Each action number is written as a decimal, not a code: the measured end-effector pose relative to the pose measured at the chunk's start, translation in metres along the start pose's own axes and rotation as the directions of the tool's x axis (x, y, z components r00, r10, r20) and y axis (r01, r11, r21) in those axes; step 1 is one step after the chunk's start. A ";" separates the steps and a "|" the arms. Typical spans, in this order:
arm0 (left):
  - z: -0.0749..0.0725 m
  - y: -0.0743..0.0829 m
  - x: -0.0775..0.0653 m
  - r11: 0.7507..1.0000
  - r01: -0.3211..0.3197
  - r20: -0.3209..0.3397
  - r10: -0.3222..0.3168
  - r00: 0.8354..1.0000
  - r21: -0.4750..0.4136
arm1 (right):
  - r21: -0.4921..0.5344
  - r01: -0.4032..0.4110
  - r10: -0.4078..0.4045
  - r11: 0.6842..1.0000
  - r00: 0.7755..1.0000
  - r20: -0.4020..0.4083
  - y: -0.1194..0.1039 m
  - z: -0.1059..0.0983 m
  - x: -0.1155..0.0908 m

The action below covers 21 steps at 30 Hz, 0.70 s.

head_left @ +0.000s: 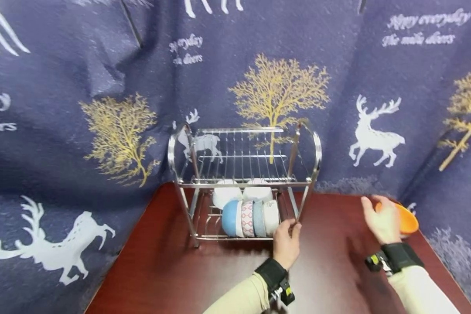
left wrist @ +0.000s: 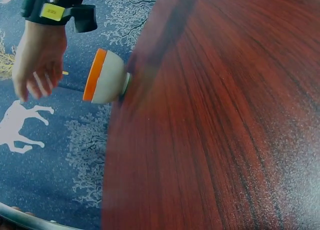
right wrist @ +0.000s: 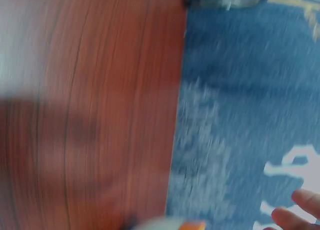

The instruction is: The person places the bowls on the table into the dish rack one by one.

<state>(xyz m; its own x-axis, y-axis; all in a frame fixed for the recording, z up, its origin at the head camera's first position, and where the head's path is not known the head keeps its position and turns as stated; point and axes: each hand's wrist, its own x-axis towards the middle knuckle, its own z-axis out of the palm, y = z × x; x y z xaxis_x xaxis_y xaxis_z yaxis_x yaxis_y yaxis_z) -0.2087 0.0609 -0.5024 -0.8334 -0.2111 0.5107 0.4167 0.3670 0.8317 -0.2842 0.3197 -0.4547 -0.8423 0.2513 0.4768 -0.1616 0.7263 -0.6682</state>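
A two-tier metal dish rack (head_left: 235, 185) stands at the back of the table. My left hand (head_left: 286, 245) grips it at the lower front right corner, thumb and fingers on the metal; the rack's bar (left wrist: 30, 221) curves through the left wrist view's bottom corner. Over at the right, my right hand (head_left: 384, 220) is beside a bowl (head_left: 406, 219), white outside and orange inside. In the left wrist view this right hand (left wrist: 40, 65) hangs apart from the bowl (left wrist: 110, 79), fingers loose and holding nothing. Its fingertips (right wrist: 305, 202) blur in the right wrist view.
On the lower tier, a blue bowl (head_left: 230, 219), a red-patterned bowl (head_left: 247, 219), a grey bowl (head_left: 258, 219) and a white bowl (head_left: 271, 217) stand on edge in a row. White bowls (head_left: 224, 195) sit behind them. A blue deer-print curtain (head_left: 102, 78) hangs behind the red-brown table (head_left: 153, 270).
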 end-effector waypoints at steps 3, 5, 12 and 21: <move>0.009 -0.002 -0.010 1.000 -0.002 0.030 0.003 1.000 -0.023 | -0.120 -0.095 0.094 0.988 0.995 -0.015 0.031 -0.022 -0.007; 0.010 -0.002 -0.013 1.000 -0.004 0.033 0.005 0.999 -0.030 | -0.203 -0.179 0.186 0.963 0.983 0.016 0.042 -0.034 -0.009; 0.006 -0.001 -0.003 1.000 -0.012 -0.004 0.012 1.000 -0.023 | -0.330 -0.337 0.383 0.882 0.920 0.082 0.068 -0.052 0.008; 0.006 -0.003 0.003 0.998 -0.020 -0.037 0.018 0.999 -0.054 | -0.395 -0.489 0.589 0.778 0.787 0.185 0.086 -0.059 0.014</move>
<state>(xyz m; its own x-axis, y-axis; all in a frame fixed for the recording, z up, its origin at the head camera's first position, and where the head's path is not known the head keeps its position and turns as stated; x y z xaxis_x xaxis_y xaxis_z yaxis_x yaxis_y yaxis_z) -0.2146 0.0651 -0.5051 -0.8118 -0.2378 0.5332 0.4522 0.3215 0.8319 -0.2791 0.4238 -0.4720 -0.8532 0.5066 -0.1240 0.4892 0.6950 -0.5269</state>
